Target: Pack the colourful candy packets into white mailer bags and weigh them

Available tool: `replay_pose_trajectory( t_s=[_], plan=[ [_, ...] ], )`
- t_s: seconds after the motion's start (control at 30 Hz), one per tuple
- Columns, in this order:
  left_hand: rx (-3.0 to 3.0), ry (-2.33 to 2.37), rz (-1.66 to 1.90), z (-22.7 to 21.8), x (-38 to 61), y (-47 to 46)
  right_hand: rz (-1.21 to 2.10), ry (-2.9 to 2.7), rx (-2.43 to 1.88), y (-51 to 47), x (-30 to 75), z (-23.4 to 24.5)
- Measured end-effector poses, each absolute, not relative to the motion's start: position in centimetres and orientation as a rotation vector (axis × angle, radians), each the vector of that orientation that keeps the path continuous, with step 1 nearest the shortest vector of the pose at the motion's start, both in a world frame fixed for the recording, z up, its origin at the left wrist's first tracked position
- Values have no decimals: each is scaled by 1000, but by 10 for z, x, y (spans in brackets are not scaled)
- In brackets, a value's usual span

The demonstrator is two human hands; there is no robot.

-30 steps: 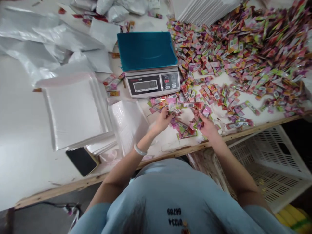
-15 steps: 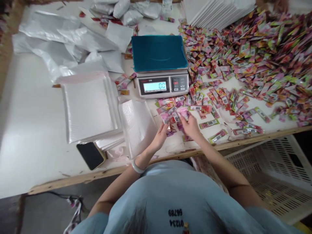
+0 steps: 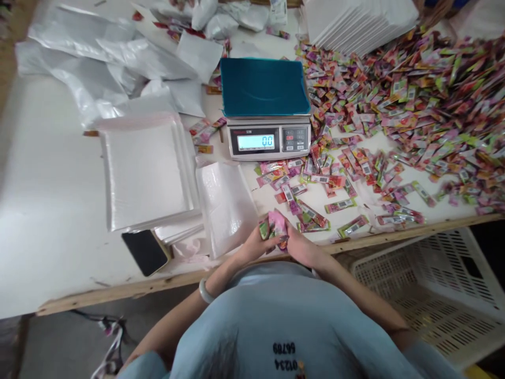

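Note:
My left hand (image 3: pixel 251 243) and my right hand (image 3: pixel 300 246) meet at the table's near edge, both closed around one bunch of small colourful sachets (image 3: pixel 275 227). Loose sachets (image 3: pixel 311 181) lie scattered just beyond my hands. A far bigger heap of sachets (image 3: pixel 414 89) covers the right side of the white table (image 3: pixel 47 210). A weighing scale (image 3: pixel 265 108) with a blue pan and a lit display stands straight ahead, its pan bare. A white padded envelope (image 3: pixel 224 202) lies just left of my hands.
A stack of white padded envelopes (image 3: pixel 145 171) lies to the left, with a dark phone (image 3: pixel 145 251) at its near corner. Crumpled silver bags (image 3: pixel 102 58) fill the far left. More white envelopes (image 3: pixel 355 18) are stacked at the back. A white slatted crate (image 3: pixel 434 295) sits below the table's right edge.
My hands gathered sachets from the scattered patch, came together and drew back to the table's near edge with the bunch. The scale's display lit up.

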State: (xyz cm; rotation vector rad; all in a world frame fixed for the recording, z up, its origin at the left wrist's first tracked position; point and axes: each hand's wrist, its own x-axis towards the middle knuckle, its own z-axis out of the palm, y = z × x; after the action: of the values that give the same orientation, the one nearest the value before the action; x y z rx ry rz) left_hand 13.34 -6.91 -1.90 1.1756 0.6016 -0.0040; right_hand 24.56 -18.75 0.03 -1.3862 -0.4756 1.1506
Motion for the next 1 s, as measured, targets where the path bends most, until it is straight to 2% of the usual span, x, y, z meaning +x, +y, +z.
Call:
replay_pose_trajectory(
  t_s=[0.1, 0.17, 0.23, 0.3, 0.37, 0.43, 0.53, 0.6, 0.67, 0.77, 0.83, 0.93, 1.0],
  plan=[
    [1178, 568, -114, -7, 120, -64, 843, -708, -1876, -178, 289, -7],
    [1164, 562, -70, -5, 115, -63, 519, -836, -2360, -164, 319, -14],
    [1128, 567, -12, -8, 113, -65, 342, -963, -2646, -152, 336, -18],
    [1072, 619, 35, -15, 113, -67, 233, -1019, -2642, -150, 334, -15],
    [1036, 703, 89, -23, 114, -71, 176, -986, -2458, -158, 312, -6],
    [1042, 749, 122, -28, 116, -74, 299, -975, -2270, -173, 280, 6],
    [1073, 767, 113, -27, 119, -76, 743, -1044, -2007, -197, 246, 19],
    [1090, 781, 96, -21, 121, -75, 919, -1000, -1884, -211, 251, 20],
    [1117, 808, 85, -15, 120, -74, 830, -935, -2014, -220, 276, 16],
    [1148, 825, 14, -11, 117, -74, 550, -932, -2568, -215, 327, 2],
    [1102, 807, -61, -12, 115, -75, 638, -1041, -2767, -202, 353, -6],
    [1000, 794, -124, -16, 112, -76, 914, -1231, -2662, -192, 375, -6],
    [1000, 787, -124, -16, 110, -75, 941, -1224, -2511, -202, 381, 2]
  ],
)
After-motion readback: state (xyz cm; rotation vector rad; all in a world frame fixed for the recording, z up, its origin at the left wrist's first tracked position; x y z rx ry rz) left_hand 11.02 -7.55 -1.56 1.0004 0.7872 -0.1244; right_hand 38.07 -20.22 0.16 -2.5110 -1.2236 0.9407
